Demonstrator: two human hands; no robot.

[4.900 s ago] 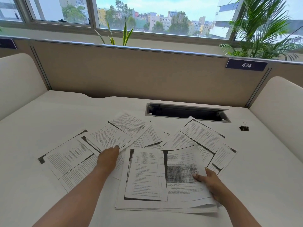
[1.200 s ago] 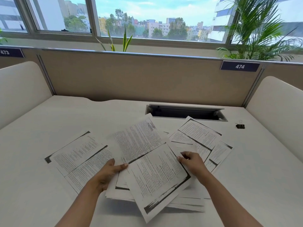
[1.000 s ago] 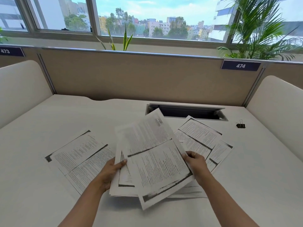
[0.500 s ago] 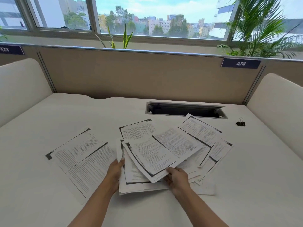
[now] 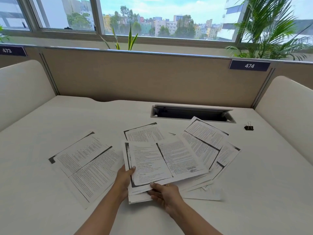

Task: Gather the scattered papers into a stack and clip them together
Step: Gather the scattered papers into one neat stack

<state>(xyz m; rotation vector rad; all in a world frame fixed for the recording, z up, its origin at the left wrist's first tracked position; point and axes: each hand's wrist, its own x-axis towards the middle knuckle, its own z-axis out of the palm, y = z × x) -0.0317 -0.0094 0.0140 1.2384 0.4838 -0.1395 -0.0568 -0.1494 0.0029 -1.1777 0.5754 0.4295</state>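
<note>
A loose stack of printed papers [image 5: 162, 161] lies in the middle of the white desk [image 5: 50, 119]. My left hand [image 5: 124, 178] grips its left edge with the thumb on the top sheet. My right hand [image 5: 165, 194] pinches the near edge from below and in front. One printed sheet [image 5: 86, 161] lies apart on the left. More sheets [image 5: 206, 141] fan out on the right, partly under the stack. A black binder clip [image 5: 248, 127] sits alone at the far right of the desk.
A rectangular cable slot [image 5: 191, 114] is cut into the desk behind the papers. A beige partition [image 5: 152, 77] with a label 474 closes the back. Cream side panels [image 5: 286, 114] stand left and right. Plants stand on the window sill.
The top sheet has been turned and laid flatter on the stack. My right hand slid from the stack's right side to its near edge. My left hand stays on the left edge.
</note>
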